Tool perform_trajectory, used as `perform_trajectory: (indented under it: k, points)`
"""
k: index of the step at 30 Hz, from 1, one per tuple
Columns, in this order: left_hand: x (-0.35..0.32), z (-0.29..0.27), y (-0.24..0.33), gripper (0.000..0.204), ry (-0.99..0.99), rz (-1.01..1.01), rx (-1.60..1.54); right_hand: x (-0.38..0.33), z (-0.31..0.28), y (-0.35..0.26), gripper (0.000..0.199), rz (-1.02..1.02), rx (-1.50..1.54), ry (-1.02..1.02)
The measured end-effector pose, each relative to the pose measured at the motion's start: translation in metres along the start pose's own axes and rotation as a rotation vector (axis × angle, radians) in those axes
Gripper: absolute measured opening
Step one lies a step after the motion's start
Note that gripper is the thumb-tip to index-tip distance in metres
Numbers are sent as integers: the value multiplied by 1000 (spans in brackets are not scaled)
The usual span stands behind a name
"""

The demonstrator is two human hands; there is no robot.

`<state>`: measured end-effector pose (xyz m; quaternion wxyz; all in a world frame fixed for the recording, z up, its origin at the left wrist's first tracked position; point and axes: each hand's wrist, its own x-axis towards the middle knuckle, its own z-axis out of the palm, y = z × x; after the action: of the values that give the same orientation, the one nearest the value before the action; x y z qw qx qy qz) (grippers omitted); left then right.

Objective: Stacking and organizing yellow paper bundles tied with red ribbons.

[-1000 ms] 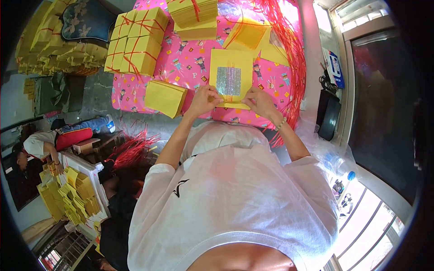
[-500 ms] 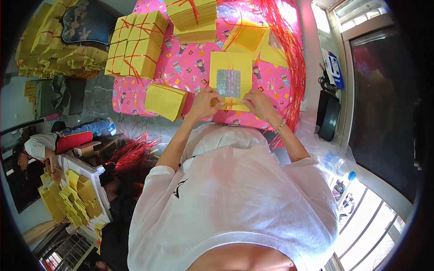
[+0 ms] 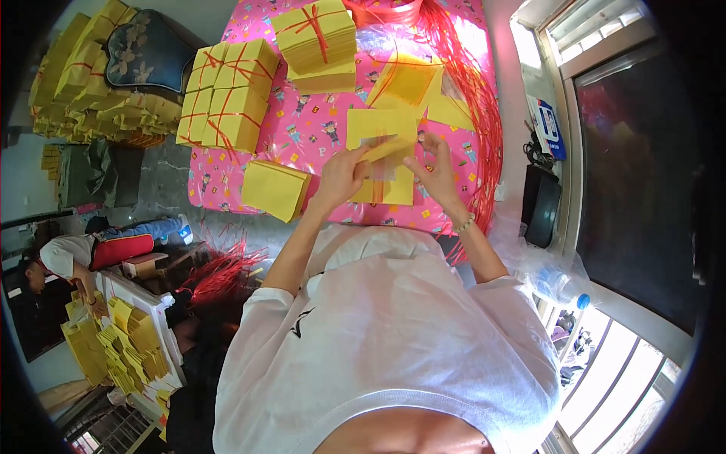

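Observation:
A yellow paper sheet [image 3: 361, 121] with a silvery square and orange-red lines lies on the pink patterned tablecloth. Above it, my left hand [image 3: 344, 180] pinches a smaller folded yellow paper [image 3: 393, 148], blurred by motion and partly covering the silvery square. My right hand [image 3: 439, 175] is just right of that paper, thumb and fingers apart, with nothing visible in it. Left of my left hand sits a loose stack of yellow paper [image 3: 274, 189]. Farther off, another sheet with an orange-red face [image 3: 404, 82] rests on yellow paper.
Yellow paper bundles tied with red string [image 3: 227, 94] stand at the table's left, beside a tall stack [image 3: 316, 38]. Long red strings [image 3: 484, 129] hang along the right edge. A plastic bottle [image 3: 563, 289] is by the window. At far left a person [image 3: 72, 257] handles yellow paper.
My left hand has lifted a folded yellow paper from the near edge of the sheet. My right hand has come off the edge, and its fingers have spread. The view has shifted slightly.

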<state>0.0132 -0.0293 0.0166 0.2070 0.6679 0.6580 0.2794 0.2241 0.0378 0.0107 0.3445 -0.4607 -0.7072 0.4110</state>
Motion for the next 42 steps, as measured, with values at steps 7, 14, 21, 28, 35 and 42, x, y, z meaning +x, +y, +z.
perform_trajectory:
  k: [7, 14, 21, 28, 35, 42]
  points:
    - [0, -11, 8, 28, -68, -151, -914, 14, 26, 20, 79, 120, 740, -216]
    - [-4, -2, 11, 28, -22, -227, -998, 8, 25, -23, 60, 197, 659, -282]
    - [-3, -9, 21, 39, 299, -46, -260, 7, 23, -18, 46, 166, 595, -307]
    - [1, -2, 30, 56, 220, -77, -953, 5, 19, -32, 42, 100, 592, -226]
    - [4, -12, 42, 41, 101, -124, -1065, 7, 8, -40, 44, 195, 560, -330]
    - [16, -27, 51, 35, -2, -407, -1306, 19, 5, -60, 37, 281, 674, -214]
